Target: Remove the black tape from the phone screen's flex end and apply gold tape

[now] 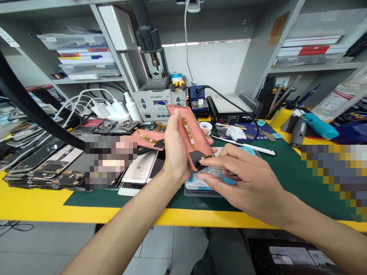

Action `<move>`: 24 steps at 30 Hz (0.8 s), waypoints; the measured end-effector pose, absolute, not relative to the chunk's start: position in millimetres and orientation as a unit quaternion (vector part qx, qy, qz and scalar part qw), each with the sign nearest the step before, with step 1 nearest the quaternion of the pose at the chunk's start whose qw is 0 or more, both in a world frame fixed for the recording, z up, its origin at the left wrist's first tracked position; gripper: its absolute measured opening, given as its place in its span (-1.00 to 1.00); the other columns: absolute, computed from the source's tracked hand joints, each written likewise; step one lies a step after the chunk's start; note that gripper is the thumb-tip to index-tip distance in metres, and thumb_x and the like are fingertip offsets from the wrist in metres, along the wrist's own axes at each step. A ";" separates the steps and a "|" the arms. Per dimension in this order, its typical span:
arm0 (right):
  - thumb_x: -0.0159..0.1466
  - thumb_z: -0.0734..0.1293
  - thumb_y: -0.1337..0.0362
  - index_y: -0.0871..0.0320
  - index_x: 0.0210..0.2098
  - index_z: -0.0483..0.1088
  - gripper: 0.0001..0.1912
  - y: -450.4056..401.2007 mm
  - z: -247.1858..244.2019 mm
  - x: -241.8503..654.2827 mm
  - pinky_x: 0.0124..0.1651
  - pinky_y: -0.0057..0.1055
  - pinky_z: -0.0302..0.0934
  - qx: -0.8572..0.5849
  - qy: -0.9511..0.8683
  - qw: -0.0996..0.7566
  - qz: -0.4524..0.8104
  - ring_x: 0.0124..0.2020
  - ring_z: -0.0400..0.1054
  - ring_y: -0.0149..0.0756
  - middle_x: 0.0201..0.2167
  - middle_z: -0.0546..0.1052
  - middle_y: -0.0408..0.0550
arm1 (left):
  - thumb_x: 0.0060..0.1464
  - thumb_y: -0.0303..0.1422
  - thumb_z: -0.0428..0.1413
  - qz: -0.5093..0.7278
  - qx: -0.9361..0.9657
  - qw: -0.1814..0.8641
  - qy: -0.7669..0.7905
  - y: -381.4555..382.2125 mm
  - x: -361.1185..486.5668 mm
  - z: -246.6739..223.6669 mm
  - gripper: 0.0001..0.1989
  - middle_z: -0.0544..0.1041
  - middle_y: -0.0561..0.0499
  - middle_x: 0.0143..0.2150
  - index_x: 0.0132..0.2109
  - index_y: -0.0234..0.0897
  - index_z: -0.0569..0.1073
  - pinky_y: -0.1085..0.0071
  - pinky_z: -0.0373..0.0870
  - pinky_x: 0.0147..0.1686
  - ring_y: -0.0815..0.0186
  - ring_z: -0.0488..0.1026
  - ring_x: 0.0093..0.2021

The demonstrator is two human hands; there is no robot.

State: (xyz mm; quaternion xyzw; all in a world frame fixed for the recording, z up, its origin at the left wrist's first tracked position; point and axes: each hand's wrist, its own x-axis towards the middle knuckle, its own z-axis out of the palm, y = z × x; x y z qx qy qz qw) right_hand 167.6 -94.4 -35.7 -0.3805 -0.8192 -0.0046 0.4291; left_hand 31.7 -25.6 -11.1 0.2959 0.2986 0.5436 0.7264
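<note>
My left hand (175,152) is closed around a phone screen panel (197,133), its copper-pink back facing me and tilted upward. A gold flex cable (189,133) runs down that back to a black patch (196,156) at the lower end. My right hand (243,179) meets the panel's lower corner, index finger and thumb drawn together there. What lies between those fingertips is too small to make out. Behind my left wrist, a second copper-pink panel (149,139) with a similar cable lies on the pile. Below the held panel is a blue-and-white pad (190,181), partly covered by my right hand.
Stacked phone screens (54,164) and a Mi phone (139,166) cover the left side of the green mat (286,183). At the back stand a grey rework station (153,103) and a black-fronted heating plate (229,107). A white pen-like tool (258,148) lies to the right.
</note>
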 end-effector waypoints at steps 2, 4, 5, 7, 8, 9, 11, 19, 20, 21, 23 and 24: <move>0.31 0.41 0.41 0.21 -0.10 0.54 -0.84 -93.0 -38.7 167.5 -0.40 -0.47 0.22 -0.369 -0.825 0.428 -0.006 -0.44 0.29 -0.42 -0.42 0.40 -0.13 | 0.23 0.04 -0.06 0.550 0.305 0.719 0.295 -26.2 32.5 -12.2 -0.56 0.51 -0.07 -0.44 -0.27 -0.25 0.42 0.30 0.51 -0.56 0.18 0.53 -0.52; 0.33 0.37 0.43 0.22 -0.11 0.55 -0.84 -91.7 -40.1 167.7 -0.40 -0.45 0.21 -0.361 -0.831 0.424 0.002 -0.44 0.29 -0.41 -0.44 0.39 -0.12 | 0.22 0.03 -0.05 0.557 0.308 0.712 0.298 -25.8 33.1 -13.0 -0.58 0.51 -0.05 -0.44 -0.27 -0.23 0.42 0.31 0.50 -0.57 0.19 0.52 -0.54; 0.33 0.36 0.44 0.22 -0.12 0.55 -0.84 -91.1 -40.4 167.8 -0.41 -0.45 0.20 -0.358 -0.833 0.423 0.006 -0.45 0.29 -0.40 -0.45 0.39 -0.13 | 0.22 0.03 -0.05 0.556 0.307 0.712 0.300 -25.3 33.3 -13.2 -0.58 0.50 -0.05 -0.44 -0.28 -0.23 0.42 0.32 0.49 -0.57 0.19 0.52 -0.54; 0.32 0.34 0.46 0.23 -0.14 0.56 -0.84 -90.3 -40.6 167.9 -0.42 -0.45 0.18 -0.353 -0.834 0.425 0.006 -0.46 0.27 -0.40 -0.46 0.38 -0.13 | 0.23 0.04 -0.07 0.550 0.304 0.716 0.304 -24.2 33.6 -13.3 -0.55 0.48 -0.05 -0.47 -0.30 -0.25 0.42 0.32 0.49 -0.57 0.20 0.51 -0.55; 0.32 0.34 0.46 0.23 -0.16 0.56 -0.84 -90.1 -40.8 168.0 -0.43 -0.46 0.18 -0.350 -0.834 0.427 0.003 -0.46 0.27 -0.41 -0.47 0.37 -0.14 | 0.24 0.04 -0.08 0.547 0.302 0.719 0.303 -23.8 33.7 -13.3 -0.54 0.47 -0.05 -0.48 -0.31 -0.26 0.43 0.32 0.50 -0.55 0.21 0.51 -0.55; 0.31 0.34 0.47 0.23 -0.16 0.55 -0.84 -89.8 -41.0 168.0 -0.43 -0.46 0.18 -0.347 -0.834 0.429 -0.003 -0.47 0.26 -0.41 -0.47 0.37 -0.14 | 0.25 0.03 -0.08 0.547 0.300 0.721 0.301 -23.4 33.8 -13.5 -0.54 0.46 -0.04 -0.48 -0.32 -0.27 0.43 0.32 0.51 -0.52 0.24 0.50 -0.56; 0.30 0.33 0.49 0.24 -0.20 0.54 -0.85 -89.4 -41.6 168.0 -0.44 -0.47 0.17 -0.340 -0.836 0.431 -0.021 -0.47 0.25 -0.42 -0.48 0.36 -0.14 | 0.26 0.01 -0.08 0.549 0.299 0.723 0.293 -23.1 34.2 -14.5 -0.54 0.46 -0.02 -0.49 -0.33 -0.26 0.43 0.32 0.53 -0.49 0.28 0.47 -0.57; 0.19 0.38 0.55 0.21 -0.33 0.54 -0.85 -90.7 -37.0 165.5 -0.44 -0.51 0.13 -0.368 -0.812 0.453 0.024 -0.50 0.21 -0.47 -0.52 0.34 -0.21 | 0.22 0.01 0.01 0.535 0.318 0.731 0.278 -24.9 36.7 -18.3 -0.59 0.46 -0.01 -0.47 -0.37 -0.23 0.41 0.23 0.56 -0.37 0.24 0.50 -0.53; 0.17 0.38 0.55 0.20 -0.34 0.54 -0.84 -91.3 -35.4 165.0 -0.45 -0.51 0.11 -0.378 -0.806 0.455 0.036 -0.51 0.20 -0.48 -0.54 0.32 -0.22 | 0.22 0.01 0.01 0.533 0.325 0.731 0.277 -25.0 36.8 -18.6 -0.59 0.46 -0.02 -0.46 -0.37 -0.24 0.42 0.23 0.56 -0.37 0.22 0.52 -0.52; 0.16 0.39 0.55 0.19 -0.36 0.54 -0.83 -91.9 -33.7 164.5 -0.46 -0.50 0.10 -0.387 -0.800 0.456 0.047 -0.52 0.19 -0.48 -0.56 0.31 -0.24 | 0.22 0.01 0.01 0.528 0.332 0.730 0.278 -24.9 36.7 -19.2 -0.58 0.47 -0.03 -0.47 -0.36 -0.25 0.43 0.24 0.56 -0.38 0.20 0.54 -0.50; 0.15 0.39 0.55 0.17 -0.39 0.55 -0.83 -93.1 -30.1 164.0 -0.49 -0.50 0.06 -0.406 -0.787 0.460 0.068 -0.53 0.18 -0.49 -0.58 0.30 -0.25 | 0.20 0.05 0.01 0.516 0.344 0.733 0.280 -24.4 36.4 -20.9 -0.55 0.46 -0.04 -0.49 -0.35 -0.26 0.45 0.23 0.56 -0.41 0.15 0.57 -0.48; 0.15 0.39 0.55 0.17 -0.40 0.56 -0.82 -93.6 -28.4 163.9 -0.51 -0.50 0.04 -0.416 -0.780 0.460 0.081 -0.54 0.16 -0.49 -0.58 0.30 -0.26 | 0.19 0.08 0.02 0.509 0.347 0.736 0.281 -23.9 36.2 -22.0 -0.53 0.46 -0.04 -0.50 -0.34 -0.26 0.45 0.23 0.56 -0.42 0.12 0.57 -0.46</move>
